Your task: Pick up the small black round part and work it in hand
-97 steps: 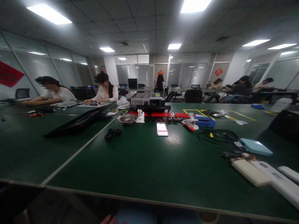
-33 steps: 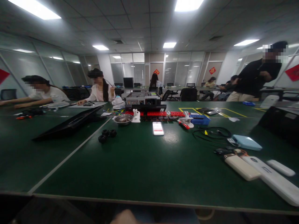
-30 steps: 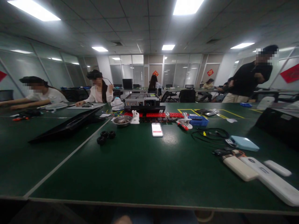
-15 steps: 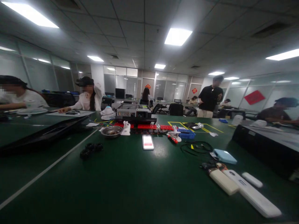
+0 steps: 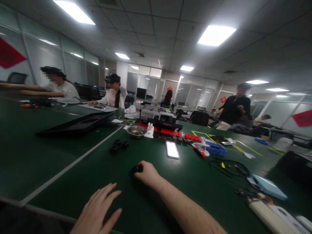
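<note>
My right grip [image 5: 148, 174] pinches a small black object [image 5: 137, 168] (partly hidden); beyond, leftward, sit black rounded pieces [image 5: 117, 143]; my left grip [image 5: 96, 208] is spread.

Ceiling: I see grey tiles [image 5: 168, 42] sloping down rightward, with bright rectangular light panels [image 5: 216, 35] set among them.
Left wall: a glass partition [image 5: 52, 55] in tall framed panes, reflecting the lights; a red hanging [image 5: 9, 53] sits at my view's edge.
Rear wall: I make out a white pillar [image 5: 123, 70], glazed panes [image 5: 192, 87] and a small red diamond [image 5: 169, 88].
Furniture: a green table [image 5: 60, 146] crossed by a white line [image 5: 73, 164]; beyond it, a black chair [image 5: 200, 118].
Right side: another red hanging [image 5: 302, 118], blurred for me.
</note>
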